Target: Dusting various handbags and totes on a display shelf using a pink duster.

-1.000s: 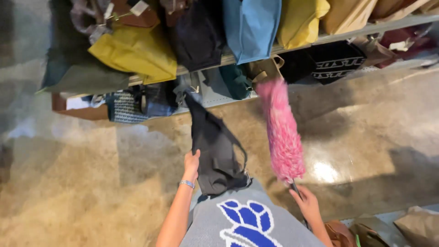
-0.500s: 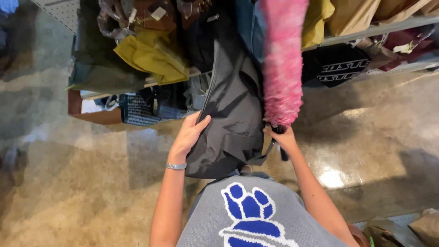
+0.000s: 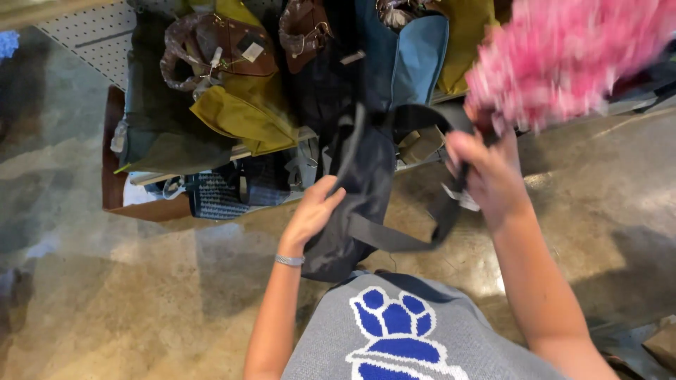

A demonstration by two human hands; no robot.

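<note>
A dark navy bag point(image 3: 359, 183) with a long strap hangs in front of me over the shelf edge. My left hand point(image 3: 315, 211) grips its left side; a silver bracelet sits on that wrist. My right hand point(image 3: 486, 169) is closed on the handle of a fluffy pink duster point(image 3: 563, 56), which is blurred and points up to the right, and the bag's strap loops under that hand. The duster's handle is hidden in my fist.
A shelf point(image 3: 239, 151) holds several bags: a mustard one point(image 3: 243, 116), a brown leather one point(image 3: 225, 53), a blue one point(image 3: 412, 63), a dark green one point(image 3: 158, 127). Below sits a patterned bag point(image 3: 211, 197). The floor point(image 3: 105, 302) is polished concrete. A pegboard point(image 3: 91, 35) is behind.
The bag has dropped lower and opened out, its strap now looping to the right. My right hand rose and swung the pink duster up to the right. My view moved closer to the shelf.
</note>
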